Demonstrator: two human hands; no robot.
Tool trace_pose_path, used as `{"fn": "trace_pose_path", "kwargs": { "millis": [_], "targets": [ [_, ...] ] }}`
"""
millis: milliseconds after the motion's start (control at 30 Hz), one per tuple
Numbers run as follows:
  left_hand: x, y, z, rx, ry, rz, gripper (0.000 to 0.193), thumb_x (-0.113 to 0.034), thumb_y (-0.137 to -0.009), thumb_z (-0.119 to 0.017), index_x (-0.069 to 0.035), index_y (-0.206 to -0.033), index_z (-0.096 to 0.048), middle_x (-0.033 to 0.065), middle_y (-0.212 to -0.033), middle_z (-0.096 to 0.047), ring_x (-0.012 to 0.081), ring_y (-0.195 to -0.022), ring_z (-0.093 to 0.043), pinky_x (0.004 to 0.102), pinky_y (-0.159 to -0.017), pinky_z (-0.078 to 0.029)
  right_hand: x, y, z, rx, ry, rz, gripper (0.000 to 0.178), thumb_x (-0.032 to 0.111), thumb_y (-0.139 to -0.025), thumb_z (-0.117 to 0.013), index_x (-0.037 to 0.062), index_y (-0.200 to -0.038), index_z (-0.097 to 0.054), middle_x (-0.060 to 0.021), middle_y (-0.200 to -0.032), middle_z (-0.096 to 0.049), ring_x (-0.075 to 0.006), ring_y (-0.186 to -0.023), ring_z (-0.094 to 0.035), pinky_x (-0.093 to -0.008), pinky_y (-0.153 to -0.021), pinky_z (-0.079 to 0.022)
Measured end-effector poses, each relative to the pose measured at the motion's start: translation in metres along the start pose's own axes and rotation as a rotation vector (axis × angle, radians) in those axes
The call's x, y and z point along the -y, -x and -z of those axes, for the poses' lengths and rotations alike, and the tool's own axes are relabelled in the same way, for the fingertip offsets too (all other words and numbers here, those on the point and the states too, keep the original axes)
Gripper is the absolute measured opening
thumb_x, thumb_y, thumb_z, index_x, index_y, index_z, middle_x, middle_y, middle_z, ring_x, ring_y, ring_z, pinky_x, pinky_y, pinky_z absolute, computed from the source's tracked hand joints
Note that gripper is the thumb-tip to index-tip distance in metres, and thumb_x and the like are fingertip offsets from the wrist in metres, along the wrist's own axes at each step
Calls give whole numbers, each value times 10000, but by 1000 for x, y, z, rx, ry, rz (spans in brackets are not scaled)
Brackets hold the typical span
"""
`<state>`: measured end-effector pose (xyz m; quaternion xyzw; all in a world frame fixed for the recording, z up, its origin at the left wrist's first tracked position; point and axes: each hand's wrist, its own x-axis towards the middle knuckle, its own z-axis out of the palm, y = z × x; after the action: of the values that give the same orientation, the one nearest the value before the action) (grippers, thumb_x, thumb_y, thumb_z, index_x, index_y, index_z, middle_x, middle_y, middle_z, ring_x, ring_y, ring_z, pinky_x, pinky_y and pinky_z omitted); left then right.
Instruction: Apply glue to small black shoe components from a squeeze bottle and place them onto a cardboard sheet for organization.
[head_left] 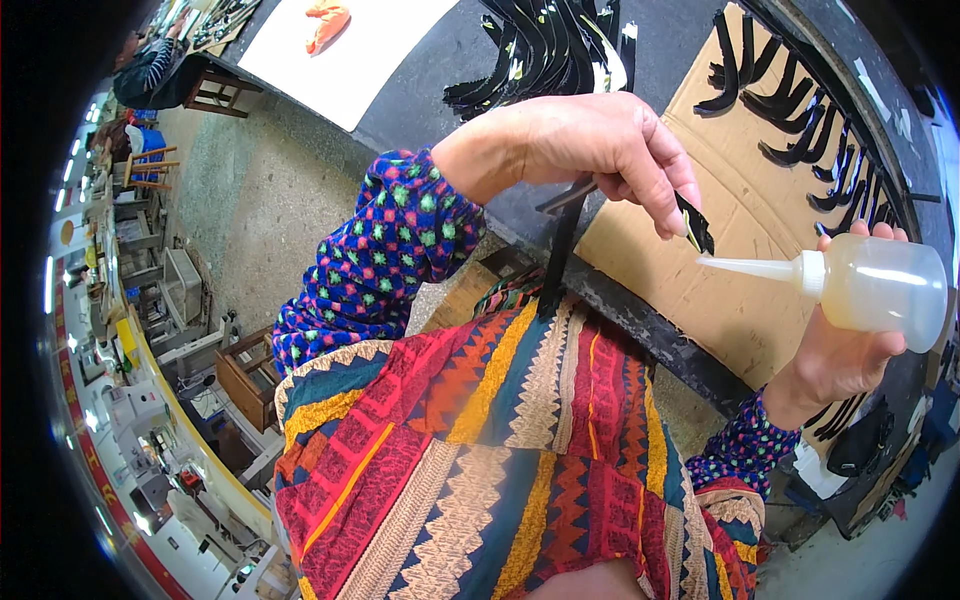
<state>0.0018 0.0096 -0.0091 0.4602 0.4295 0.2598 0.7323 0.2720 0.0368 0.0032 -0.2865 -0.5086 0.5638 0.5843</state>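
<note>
My left hand (620, 155) pinches a black strip (697, 226) between thumb and fingers, with a light streak on its near end. A longer dark band (562, 250) hangs below that hand; whether it is the same strip I cannot tell. My right hand (840, 355) is wrapped round a translucent squeeze bottle (890, 285) with pale liquid inside. The bottle lies almost level, its white nozzle (750, 266) pointing left. The nozzle's tip is right by the strip's end; whether they touch is unclear.
A pile of black strips (550, 50) lies on the dark table beyond my left hand. Several more strips (790, 105) are laid along a cardboard sheet (650, 255). An orange scrap (326, 24) rests on a white sheet (290, 60). Wooden stools (215, 95) stand at left.
</note>
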Motion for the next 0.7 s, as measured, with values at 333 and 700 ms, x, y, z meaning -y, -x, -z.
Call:
{"fn": "trace_pose_path", "kwargs": {
  "millis": [333, 700],
  "targets": [
    [1, 1, -1, 1, 9, -36, 268, -60, -625, -734, -12, -867, -629, 0, -723, -606, 29, -646, -535, 147, -584, -387, 10, -4, -6, -26, -80, 46, 978, 469, -592, -735, -37, -1277, -254, -158, -1282, -357, -299, -1184, -367, -482, -960, -301],
    [-1, 4, -5, -6, -14, -29, 249, -45, -640, -720, -8, -871, -633, 4, -735, -616, 32, -668, -542, 155, -622, -404, 10, -6, -11, -55, -91, 44, 981, 452, -587, -745, -30, -1283, -251, -166, -1281, -364, -307, -1215, -333, -486, -1004, -243]
  ]
}}
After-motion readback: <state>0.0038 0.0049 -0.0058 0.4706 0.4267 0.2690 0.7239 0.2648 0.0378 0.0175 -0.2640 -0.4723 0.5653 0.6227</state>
